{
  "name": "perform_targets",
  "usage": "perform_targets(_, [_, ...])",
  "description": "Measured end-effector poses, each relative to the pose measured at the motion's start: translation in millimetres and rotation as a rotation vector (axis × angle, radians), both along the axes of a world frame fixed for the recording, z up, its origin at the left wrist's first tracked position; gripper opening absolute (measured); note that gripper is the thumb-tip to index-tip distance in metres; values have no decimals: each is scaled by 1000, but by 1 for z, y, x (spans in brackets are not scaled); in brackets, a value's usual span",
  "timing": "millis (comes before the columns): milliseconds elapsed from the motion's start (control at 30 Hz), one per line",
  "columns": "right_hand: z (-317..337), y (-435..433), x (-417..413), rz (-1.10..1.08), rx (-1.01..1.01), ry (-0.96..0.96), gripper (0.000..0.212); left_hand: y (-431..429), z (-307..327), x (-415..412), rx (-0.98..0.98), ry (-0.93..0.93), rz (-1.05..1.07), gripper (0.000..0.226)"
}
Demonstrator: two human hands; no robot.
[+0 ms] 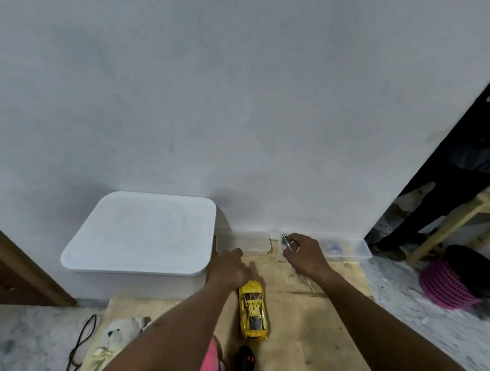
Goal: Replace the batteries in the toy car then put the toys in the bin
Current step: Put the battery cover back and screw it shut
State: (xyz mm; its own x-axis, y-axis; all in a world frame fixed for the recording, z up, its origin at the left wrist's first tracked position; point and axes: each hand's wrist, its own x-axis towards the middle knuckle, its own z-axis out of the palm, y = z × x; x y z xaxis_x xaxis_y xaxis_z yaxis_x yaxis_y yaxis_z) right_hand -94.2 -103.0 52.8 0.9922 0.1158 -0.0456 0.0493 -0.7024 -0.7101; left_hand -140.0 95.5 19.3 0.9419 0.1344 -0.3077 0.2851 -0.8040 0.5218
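Note:
A yellow toy car [252,310] lies on the wooden board [311,321], nose pointing away from me. My left hand [231,265] reaches forward just beyond the car's front, fingers stretched toward a small clear box [254,242] by the wall. My right hand [302,252] is raised near the wall and pinches a few silver batteries [287,242] above another clear box [344,248]. The large white bin [142,234] with its lid on stands to the left. A black remote control [244,361] lies at the board's near edge.
A white plush toy [122,333] and a pink item [208,359] lie near me on the left. A black cable [83,340] runs over the floor. A pink basket [448,281], a wooden frame [453,220] and a person's legs [420,219] are at the right.

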Motion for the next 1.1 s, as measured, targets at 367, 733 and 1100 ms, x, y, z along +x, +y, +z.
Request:
perform_targets(367, [-29, 19, 58, 380, -665, 43, 35, -7, -2, 55, 324, 60, -164, 39])
perform_targets(733, [-101, 38, 118, 710, -863, -202, 51, 5, -56, 96, 538, 44, -219, 75])
perform_targets(1100, [-118, 46, 121, 818, -1009, -340, 34, 9, -77, 116, 528, 57, -164, 64])
